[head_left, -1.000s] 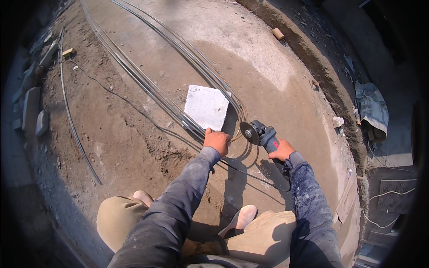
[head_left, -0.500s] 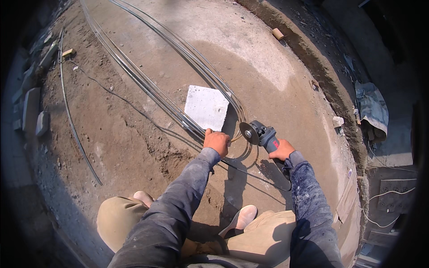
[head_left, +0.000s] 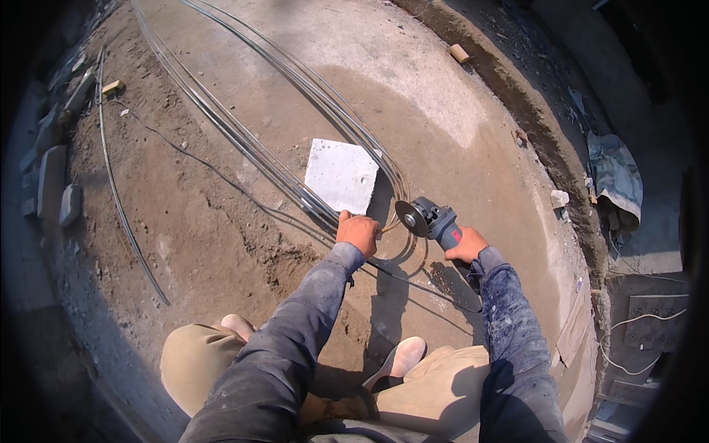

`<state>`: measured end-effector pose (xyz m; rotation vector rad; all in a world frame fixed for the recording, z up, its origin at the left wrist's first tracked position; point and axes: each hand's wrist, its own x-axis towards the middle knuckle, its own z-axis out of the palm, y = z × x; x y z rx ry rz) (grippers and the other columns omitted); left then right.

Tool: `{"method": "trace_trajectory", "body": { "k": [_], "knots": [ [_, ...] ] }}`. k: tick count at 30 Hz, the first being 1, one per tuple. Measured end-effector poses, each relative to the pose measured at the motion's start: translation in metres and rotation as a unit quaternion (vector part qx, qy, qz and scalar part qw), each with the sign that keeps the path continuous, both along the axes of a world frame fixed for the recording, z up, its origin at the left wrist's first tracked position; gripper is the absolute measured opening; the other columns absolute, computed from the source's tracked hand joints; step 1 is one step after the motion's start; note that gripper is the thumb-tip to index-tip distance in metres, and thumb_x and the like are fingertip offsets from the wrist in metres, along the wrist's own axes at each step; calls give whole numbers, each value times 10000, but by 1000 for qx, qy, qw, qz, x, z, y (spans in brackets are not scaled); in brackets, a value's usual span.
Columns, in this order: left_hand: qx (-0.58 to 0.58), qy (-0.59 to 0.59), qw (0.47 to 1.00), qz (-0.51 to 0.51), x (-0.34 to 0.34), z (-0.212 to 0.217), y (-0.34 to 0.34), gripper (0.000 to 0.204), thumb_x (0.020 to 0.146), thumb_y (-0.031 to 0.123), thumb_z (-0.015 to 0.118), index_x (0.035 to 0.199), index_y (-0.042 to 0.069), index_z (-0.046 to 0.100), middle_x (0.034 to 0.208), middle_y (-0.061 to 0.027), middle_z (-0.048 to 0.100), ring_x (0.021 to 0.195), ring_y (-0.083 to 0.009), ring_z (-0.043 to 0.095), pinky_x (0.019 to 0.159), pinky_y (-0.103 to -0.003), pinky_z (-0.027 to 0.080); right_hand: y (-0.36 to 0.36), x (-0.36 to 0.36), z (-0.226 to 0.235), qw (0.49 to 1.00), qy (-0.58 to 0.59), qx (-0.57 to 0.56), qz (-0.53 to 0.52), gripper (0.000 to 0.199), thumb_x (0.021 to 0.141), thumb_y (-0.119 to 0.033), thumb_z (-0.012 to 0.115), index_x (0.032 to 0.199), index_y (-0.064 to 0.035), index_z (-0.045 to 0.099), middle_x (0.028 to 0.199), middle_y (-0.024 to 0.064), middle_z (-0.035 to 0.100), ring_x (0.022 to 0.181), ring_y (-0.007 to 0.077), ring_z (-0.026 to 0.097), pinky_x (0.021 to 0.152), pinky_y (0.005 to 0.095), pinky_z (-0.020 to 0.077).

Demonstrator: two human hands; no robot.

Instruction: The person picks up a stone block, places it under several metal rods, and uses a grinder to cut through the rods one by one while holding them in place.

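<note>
While our left hand [head_left: 359, 234] clamps the steel wire bundle [head_left: 244, 140] just near of the concrete block [head_left: 341, 175], our right hand [head_left: 467, 245] grips the angle grinder [head_left: 428, 219].

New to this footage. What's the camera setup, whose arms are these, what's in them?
There is no robot: a person wears a fisheye camera on the head, looking down, so straight edges bend near the rim. The forearms entering from below are the person's own. The right hand grips an angle grinder with its disc toward the wire. The left hand presses on a bundle of long steel wires that curve across the dusty concrete ground. A pale square slab lies just beyond the hands, over the wires. The person's knees and shoes show at the bottom.
</note>
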<state>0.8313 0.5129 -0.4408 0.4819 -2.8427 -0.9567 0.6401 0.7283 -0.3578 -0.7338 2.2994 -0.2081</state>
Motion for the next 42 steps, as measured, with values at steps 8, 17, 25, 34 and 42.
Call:
{"method": "trace_trajectory", "body": {
  "k": [8, 17, 25, 34, 42],
  "knots": [
    [4, 11, 1000, 4, 2, -1, 0, 87, 667, 61, 574, 669, 136, 618, 694, -29, 619, 769, -203, 603, 741, -376, 290, -2, 2, 2, 1000, 3, 1, -2, 492, 490, -259, 755, 871, 1, 583, 755, 131, 623, 683, 250, 589, 676, 342, 481],
    [0, 8, 1000, 2, 1, -1, 1, 93, 660, 59, 573, 668, 141, 617, 692, -23, 616, 766, -200, 601, 742, -374, 292, -5, 4, 5, 1000, 5, -5, -10, 485, 491, -265, 757, 853, 4, 578, 754, 137, 623, 682, 252, 590, 672, 344, 481],
    [-4, 5, 1000, 0, 0, 0, 0, 85, 664, 71, 581, 673, 145, 621, 699, -21, 621, 768, -198, 601, 749, -373, 297, -5, 3, 3, 1000, 7, -10, -4, 484, 491, -264, 758, 852, 5, 578, 755, 138, 622, 687, 253, 591, 672, 346, 481],
    [1, -4, 1000, -3, 0, 3, -1, 77, 665, 74, 585, 675, 137, 627, 691, -28, 622, 757, -202, 602, 744, -369, 294, -6, 5, 5, 1000, 4, -5, -14, 487, 488, -254, 760, 852, 14, 579, 761, 141, 627, 688, 253, 596, 675, 343, 485],
    [-5, 7, 1000, -2, 0, 4, -1, 65, 662, 81, 593, 673, 136, 626, 689, -28, 621, 755, -202, 600, 737, -366, 299, -6, 5, 4, 1000, 11, -14, -10, 488, 494, -259, 758, 857, 14, 579, 756, 142, 624, 689, 250, 595, 677, 341, 484]
  ]
}}
